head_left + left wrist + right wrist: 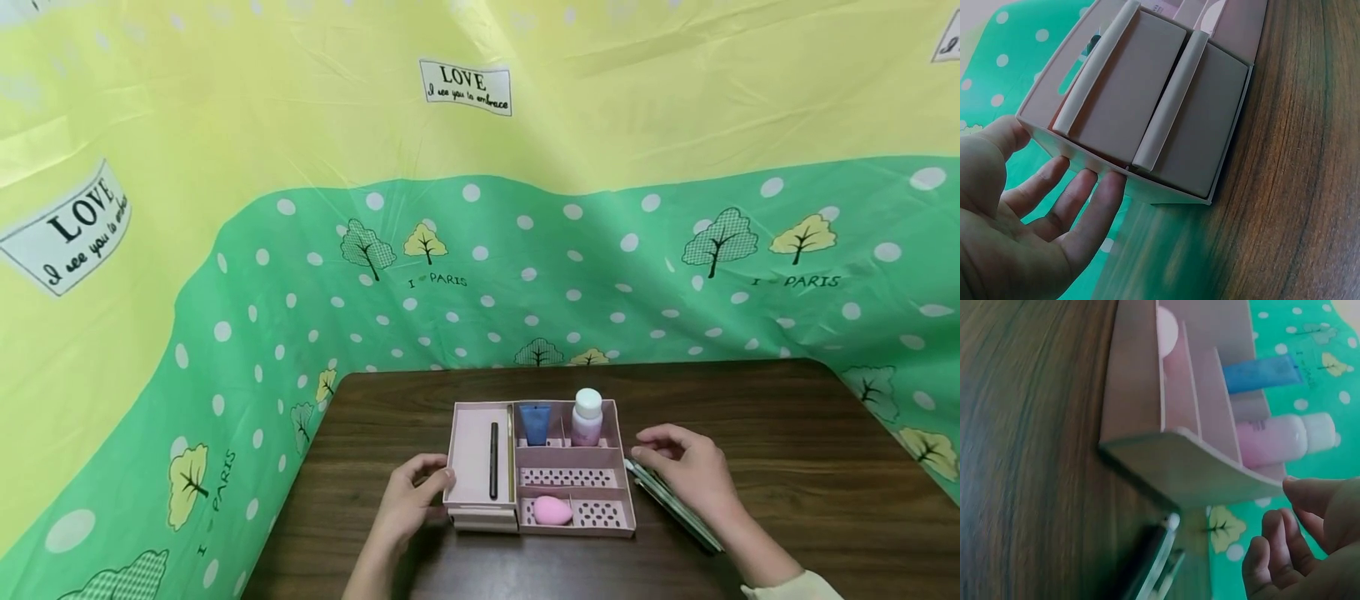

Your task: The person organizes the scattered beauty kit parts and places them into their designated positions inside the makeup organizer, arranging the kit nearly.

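A pink desk organizer (pixel 573 457) stands mid-table. My left hand (pixel 408 497) is at its left side, thumb by the top edge and fingertips against the side wall beside two small drawers (pixel 1135 94) in the left wrist view. My right hand (pixel 690 467) hovers by the right wall with loosely bent fingers and holds nothing; its fingertip is close to the wall's corner in the right wrist view. Below it, several slim sticks (pixel 678 510) lie on the table. Inside the organizer are a blue tube (pixel 536 424), a white-capped bottle (pixel 587 418) and a pink makeup sponge (pixel 552 511).
A black pen (pixel 493 460) and a thin gold stick (pixel 511 454) lie on the organizer's left top tray. The dark wooden table (pixel 780 433) has a rounded far edge. A green and yellow patterned cloth (pixel 525 275) hangs behind it and along the left.
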Demonstrator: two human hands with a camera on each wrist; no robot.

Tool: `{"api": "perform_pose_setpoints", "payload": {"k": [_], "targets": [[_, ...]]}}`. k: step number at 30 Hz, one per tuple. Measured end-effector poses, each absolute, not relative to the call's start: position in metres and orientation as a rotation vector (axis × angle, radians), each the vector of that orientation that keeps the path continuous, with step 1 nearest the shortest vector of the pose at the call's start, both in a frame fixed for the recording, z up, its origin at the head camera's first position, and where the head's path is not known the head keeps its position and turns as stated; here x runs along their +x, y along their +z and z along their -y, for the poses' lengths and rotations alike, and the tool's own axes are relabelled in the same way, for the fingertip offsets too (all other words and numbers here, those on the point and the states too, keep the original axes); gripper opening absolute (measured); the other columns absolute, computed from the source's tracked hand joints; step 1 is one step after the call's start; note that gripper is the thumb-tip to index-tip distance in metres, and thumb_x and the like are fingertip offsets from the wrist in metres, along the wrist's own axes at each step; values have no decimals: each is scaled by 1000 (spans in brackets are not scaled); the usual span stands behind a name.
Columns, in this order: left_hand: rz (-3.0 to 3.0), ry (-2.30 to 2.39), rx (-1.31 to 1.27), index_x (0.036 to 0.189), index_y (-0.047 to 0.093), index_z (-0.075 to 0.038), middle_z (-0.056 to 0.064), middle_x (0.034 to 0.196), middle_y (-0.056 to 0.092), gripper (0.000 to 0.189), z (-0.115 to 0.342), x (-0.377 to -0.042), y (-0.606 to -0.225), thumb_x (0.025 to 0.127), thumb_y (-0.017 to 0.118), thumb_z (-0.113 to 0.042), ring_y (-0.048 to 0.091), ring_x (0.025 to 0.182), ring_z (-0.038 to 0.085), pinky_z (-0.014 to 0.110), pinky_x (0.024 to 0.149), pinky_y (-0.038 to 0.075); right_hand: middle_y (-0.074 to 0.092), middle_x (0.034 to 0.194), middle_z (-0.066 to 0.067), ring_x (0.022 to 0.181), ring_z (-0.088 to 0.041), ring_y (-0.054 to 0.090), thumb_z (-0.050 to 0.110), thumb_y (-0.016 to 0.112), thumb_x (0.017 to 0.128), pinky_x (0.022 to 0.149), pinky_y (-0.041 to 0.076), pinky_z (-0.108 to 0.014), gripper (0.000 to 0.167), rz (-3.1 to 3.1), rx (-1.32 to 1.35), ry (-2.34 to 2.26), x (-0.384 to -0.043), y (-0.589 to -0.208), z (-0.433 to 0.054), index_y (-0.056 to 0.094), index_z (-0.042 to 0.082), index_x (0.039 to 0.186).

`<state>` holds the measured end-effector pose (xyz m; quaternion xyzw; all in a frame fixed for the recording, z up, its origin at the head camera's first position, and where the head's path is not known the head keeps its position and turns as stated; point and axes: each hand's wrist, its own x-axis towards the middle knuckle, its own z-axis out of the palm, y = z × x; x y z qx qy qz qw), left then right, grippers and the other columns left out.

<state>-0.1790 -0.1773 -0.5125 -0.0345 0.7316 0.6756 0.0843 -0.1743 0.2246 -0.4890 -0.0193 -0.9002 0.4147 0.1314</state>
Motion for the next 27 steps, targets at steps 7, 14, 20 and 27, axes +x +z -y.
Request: {"api": "perform_pose_setpoints", "payload": {"k": [7,14,20,27], "targets": [[-2194,2015,-103,124,66,2,15,113,63,36,177,-179,-513,94,71,-18,68,85,18,46,71,65,76,92,-5,75,-6,67,12,85,84,62,54,-21,24,2704,-18,1184,-171,-501,-243,76,6,105],[-2195,2015,-104,123,66,2,16,112,64,35,177,-180,-514,93,72,-16,67,86,19,47,72,65,74,91,-2,77,-12,65,17,84,85,61,50,-23,28,2833,-49,1087,-170,-513,-258,74,5,108],[-2180,2019,-104,125,66,2,13,111,64,36,176,-180,-514,94,71,-16,67,87,18,46,73,65,73,91,0,77,-10,64,21,83,85,63,49,-25,27,2858,-85,1035,-169,-526,-269,74,7,106],[-2192,2014,-102,124,66,2,15,112,64,36,176,-180,-514,94,72,-18,67,88,19,46,73,65,73,86,2,74,-10,64,18,80,86,62,48,-26,18,2880,-66,1004,-168,-533,-276,75,9,100]]}}
